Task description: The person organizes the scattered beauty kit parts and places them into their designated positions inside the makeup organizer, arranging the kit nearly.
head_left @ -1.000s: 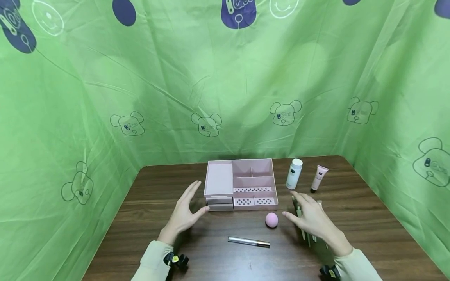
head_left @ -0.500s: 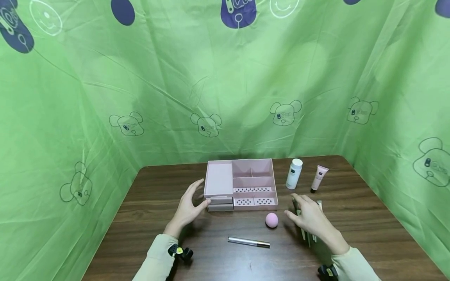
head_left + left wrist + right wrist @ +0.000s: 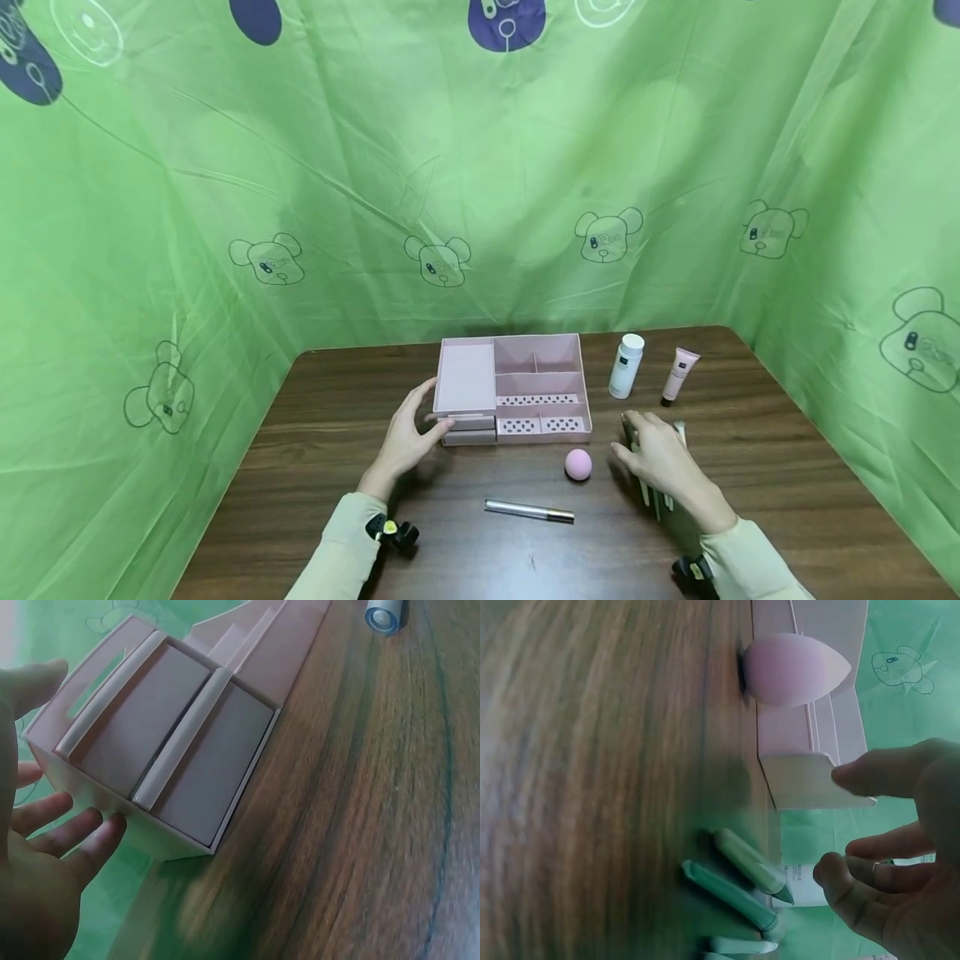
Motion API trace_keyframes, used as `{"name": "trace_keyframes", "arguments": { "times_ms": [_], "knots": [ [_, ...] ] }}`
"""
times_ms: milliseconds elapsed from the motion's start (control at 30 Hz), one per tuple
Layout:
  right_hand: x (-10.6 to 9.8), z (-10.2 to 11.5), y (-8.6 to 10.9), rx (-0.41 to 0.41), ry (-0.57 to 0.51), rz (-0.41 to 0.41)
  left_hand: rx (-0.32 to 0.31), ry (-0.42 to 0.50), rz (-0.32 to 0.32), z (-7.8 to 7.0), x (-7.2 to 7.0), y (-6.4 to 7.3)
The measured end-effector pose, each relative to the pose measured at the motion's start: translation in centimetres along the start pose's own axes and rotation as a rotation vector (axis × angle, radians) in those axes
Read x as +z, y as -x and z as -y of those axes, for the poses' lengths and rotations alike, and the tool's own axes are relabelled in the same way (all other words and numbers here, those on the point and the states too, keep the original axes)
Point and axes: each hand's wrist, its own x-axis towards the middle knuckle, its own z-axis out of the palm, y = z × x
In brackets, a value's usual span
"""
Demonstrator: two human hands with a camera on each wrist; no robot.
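A pink desktop organizer [image 3: 467, 375] with two drawers and open compartments stands at the table's back. My left hand [image 3: 405, 442] is at its front left corner, thumb by the drawer fronts. In the left wrist view, the relaxed fingers [image 3: 90, 847] lie right at the organizer's side wall, near the closed drawers [image 3: 210, 757]. My right hand [image 3: 663, 454] hovers over several green-handled makeup brushes [image 3: 644, 493], partly hiding them. Its fingers are loosely bent and hold nothing. A pink teardrop makeup sponge [image 3: 787, 671] stands between that hand and the organizer.
A silver pen-like tube [image 3: 528, 510] lies in front of the organizer on the wooden table [image 3: 330, 400]. Right of the organizer stand a white-capped pale blue bottle [image 3: 626, 367] and a pink squeeze tube [image 3: 679, 375]. Green cloth [image 3: 525, 183] surrounds the table's back and sides.
My left hand has moved slightly right, up to the organizer's corner. The right hand has shifted a little over the brushes. The head view has tilted slightly downward.
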Motion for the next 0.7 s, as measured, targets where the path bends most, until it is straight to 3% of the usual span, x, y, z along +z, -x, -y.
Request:
{"name": "trace_keyframes", "arguments": {
  "times_ms": [200, 700],
  "knots": [
    [0.2, -0.2, -0.3, 0.059, 0.023, 0.036, -0.019, -0.026, -0.006, -2.0, -0.2, -0.1],
    [0.7, -0.4, -0.3, 0.108, 0.042, 0.079, -0.015, -0.019, -0.049, -1.8, 0.1, -0.2]
  ]
}}
